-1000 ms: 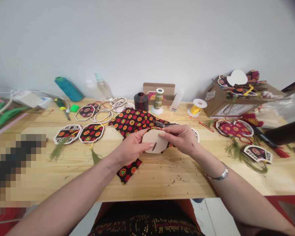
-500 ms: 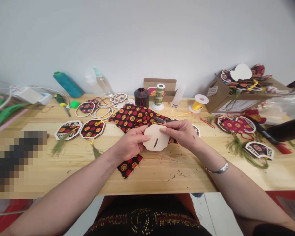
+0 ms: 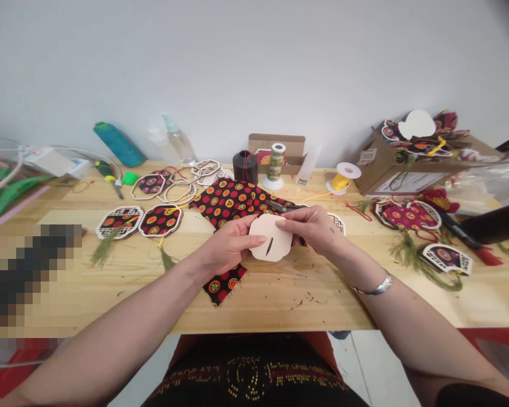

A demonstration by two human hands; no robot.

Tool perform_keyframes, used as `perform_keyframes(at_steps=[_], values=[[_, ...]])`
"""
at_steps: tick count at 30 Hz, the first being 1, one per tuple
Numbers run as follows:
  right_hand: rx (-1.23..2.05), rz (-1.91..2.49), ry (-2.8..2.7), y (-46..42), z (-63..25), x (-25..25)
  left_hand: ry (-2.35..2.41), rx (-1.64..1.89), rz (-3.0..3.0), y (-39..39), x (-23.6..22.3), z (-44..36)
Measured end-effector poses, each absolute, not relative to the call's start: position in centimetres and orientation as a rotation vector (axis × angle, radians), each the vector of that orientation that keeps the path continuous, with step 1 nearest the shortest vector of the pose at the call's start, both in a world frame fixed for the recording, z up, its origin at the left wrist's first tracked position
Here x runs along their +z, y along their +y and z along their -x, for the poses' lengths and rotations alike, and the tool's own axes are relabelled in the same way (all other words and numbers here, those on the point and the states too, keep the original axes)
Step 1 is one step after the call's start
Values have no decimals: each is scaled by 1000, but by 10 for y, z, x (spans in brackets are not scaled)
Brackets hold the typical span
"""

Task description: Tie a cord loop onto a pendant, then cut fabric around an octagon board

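Note:
Between my two hands is a pale, scallop-edged panel (image 3: 275, 249) with a short dark mark on its face. My left hand (image 3: 231, 243) pinches its left side, thumb on the face. At its upper right edge my right hand (image 3: 311, 226) grips it, the thumb lying across the front. What lies behind the panel is hidden. Black patterned fabric (image 3: 233, 203) with red and yellow flowers spreads behind and below my left hand. Scissors (image 3: 277, 207) rest on that fabric just beyond my right hand.
Fabric-filled ornaments with tassels (image 3: 160, 220) lie at left, more (image 3: 407, 216) at right. Along the wall stand a black thread spool (image 3: 245, 167), a green thread cone (image 3: 275, 164), a yellow cord spool (image 3: 343, 178) and a cardboard box (image 3: 382, 169). Dark scraps dot the table (image 3: 271, 305).
The panel is turned slightly and faces me more squarely. Both hands keep their hold on it. The whole view has shifted a little.

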State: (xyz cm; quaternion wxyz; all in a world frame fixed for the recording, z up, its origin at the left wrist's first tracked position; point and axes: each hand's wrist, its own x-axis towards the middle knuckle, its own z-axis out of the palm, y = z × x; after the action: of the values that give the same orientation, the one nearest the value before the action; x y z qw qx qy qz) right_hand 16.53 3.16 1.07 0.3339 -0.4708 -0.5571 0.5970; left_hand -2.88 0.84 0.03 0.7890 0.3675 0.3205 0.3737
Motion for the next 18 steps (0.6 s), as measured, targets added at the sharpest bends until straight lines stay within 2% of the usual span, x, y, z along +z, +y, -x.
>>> perform_keyframes(at_steps=[18], values=[[1518,1253,-1462,29,-163,14,774,741,-791,8,4,30]])
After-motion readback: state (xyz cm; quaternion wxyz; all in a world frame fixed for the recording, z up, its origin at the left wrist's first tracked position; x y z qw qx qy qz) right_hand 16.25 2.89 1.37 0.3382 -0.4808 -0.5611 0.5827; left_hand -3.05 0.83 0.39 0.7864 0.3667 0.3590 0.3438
